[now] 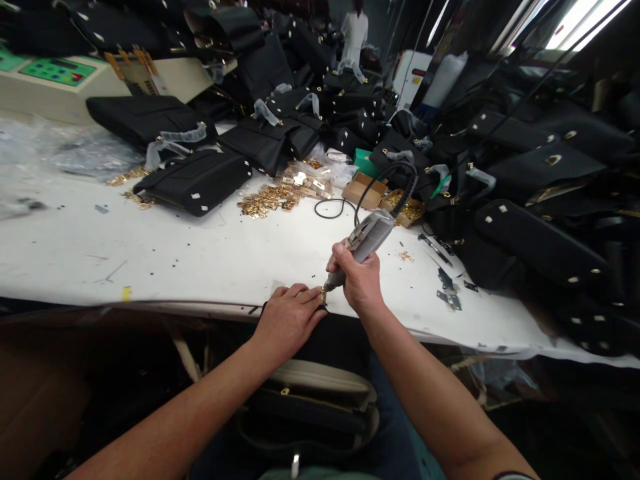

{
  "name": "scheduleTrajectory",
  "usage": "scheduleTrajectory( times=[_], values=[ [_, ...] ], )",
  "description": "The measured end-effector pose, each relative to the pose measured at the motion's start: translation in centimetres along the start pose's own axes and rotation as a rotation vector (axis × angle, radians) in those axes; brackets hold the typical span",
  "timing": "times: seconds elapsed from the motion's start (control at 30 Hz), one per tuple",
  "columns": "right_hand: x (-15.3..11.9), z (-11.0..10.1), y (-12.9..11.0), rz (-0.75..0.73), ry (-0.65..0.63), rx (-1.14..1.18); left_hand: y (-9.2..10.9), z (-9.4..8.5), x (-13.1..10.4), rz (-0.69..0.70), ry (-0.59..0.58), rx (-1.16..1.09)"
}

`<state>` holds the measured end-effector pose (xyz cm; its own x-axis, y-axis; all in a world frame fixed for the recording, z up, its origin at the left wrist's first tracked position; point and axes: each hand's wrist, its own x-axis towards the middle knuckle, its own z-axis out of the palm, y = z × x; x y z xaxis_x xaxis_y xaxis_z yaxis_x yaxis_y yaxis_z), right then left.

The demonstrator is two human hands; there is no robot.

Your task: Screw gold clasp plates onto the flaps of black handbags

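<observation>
- Powered screwdriver [373,235]: grey body, darker nose; tilted, tip down at the fitting, cord at upper end.
- Metal fitting [323,297]: small, gold-coloured, shiny; at black flap's far edge, by table [210,273] edge.
- Bag [336,343]: black, pale-edged mouth open, gold-coloured zip inside; below table edge, flap reaching up to it.

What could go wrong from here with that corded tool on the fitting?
- The corded tool could slip off the small gold fitting and jab the left hand, whose fingers sit right beside the tip.
- The bag hangs over the table edge, so it may shift under pressure.
- The cable loops by a cardboard box; a tug might drag it.
</observation>
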<state>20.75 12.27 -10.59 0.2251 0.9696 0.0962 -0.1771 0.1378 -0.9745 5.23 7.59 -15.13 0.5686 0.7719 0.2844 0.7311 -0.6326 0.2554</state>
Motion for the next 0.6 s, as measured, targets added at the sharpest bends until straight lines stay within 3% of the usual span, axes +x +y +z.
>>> scheduleTrajectory(
  times=[0.13, 0.6],
  values=[
    [-0.7, 0.2, 0.0, 0.02, 0.031, 0.1, 0.1, -0.3, 0.1, -0.001, -0.005, -0.016],
    [-1.5, 0.4, 0.2, 0.083, 0.054, 0.068, 0.1, -0.2, 0.1, -0.001, 0.011, -0.02]
  ],
)
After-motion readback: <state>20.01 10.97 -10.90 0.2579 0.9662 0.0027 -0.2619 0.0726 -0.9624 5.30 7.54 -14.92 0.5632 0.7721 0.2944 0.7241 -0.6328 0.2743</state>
